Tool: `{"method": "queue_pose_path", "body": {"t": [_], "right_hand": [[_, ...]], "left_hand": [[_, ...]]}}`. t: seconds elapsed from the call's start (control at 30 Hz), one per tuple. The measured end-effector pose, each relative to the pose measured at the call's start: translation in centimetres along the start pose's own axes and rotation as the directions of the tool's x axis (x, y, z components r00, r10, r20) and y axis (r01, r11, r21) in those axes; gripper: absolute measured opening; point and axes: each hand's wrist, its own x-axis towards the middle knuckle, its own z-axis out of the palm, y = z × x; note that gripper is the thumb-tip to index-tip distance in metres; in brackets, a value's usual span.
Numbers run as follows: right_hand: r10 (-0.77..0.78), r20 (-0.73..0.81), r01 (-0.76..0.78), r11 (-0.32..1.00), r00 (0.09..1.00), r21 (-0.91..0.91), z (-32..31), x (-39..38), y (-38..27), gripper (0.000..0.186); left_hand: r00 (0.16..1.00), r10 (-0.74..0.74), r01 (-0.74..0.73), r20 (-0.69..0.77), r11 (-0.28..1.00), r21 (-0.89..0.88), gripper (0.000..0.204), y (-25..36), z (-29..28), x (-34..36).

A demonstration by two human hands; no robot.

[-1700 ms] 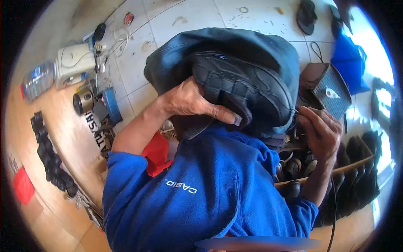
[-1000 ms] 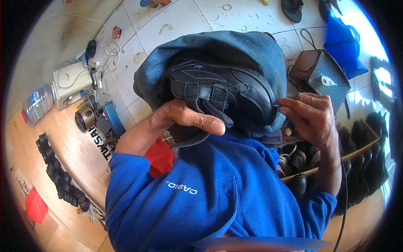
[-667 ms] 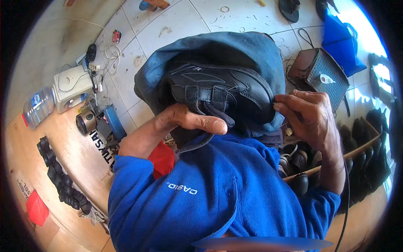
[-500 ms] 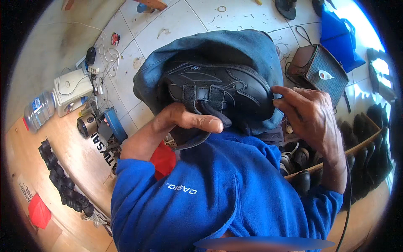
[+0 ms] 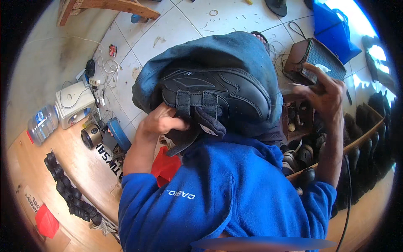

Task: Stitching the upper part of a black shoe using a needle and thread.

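Note:
A black shoe (image 5: 241,90) with two strap tabs (image 5: 197,104) lies on its side on blue-grey cloth (image 5: 226,44) over my lap, toe to the right. My left hand (image 5: 163,119) grips it from below left near the straps, its fingers partly hidden underneath. Right of the toe, clear of the shoe, my right hand (image 5: 319,90) is raised with index finger and thumb apart; I make out nothing held in it.
Right are a brown bag (image 5: 296,54), a blue bag (image 5: 329,29) and rows of shoes (image 5: 357,126). Left are a water bottle (image 5: 44,126), a white appliance (image 5: 73,101), cables and red fabric (image 5: 48,220). A wooden stool (image 5: 113,6) stands at the top.
My right hand has left the shoe's toe, moving up and right as its fingers spread. My left thumb has drawn back left from the front of the straps.

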Motion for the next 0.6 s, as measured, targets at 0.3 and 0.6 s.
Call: {"method": "queue_pose_path", "body": {"t": [0.3, 0.6], "right_hand": [[0.233, -0.128, -0.207, 0.96, 0.964, 0.188, -0.7, -3.7, 0.1, 0.044], [0.204, -0.191, 0.017, 0.64, 0.96, 0.768, 1.0, -3.7, -3.5, 0.089]], "left_hand": [[0.81, 0.49, -0.259, -0.321, 0.791, 0.554, 0.048, -1.4, 3.2, 1.6], [0.809, 0.543, -0.259, -0.225, 0.673, 0.693, 0.04, -0.9, 3.7, 2.1]]}}
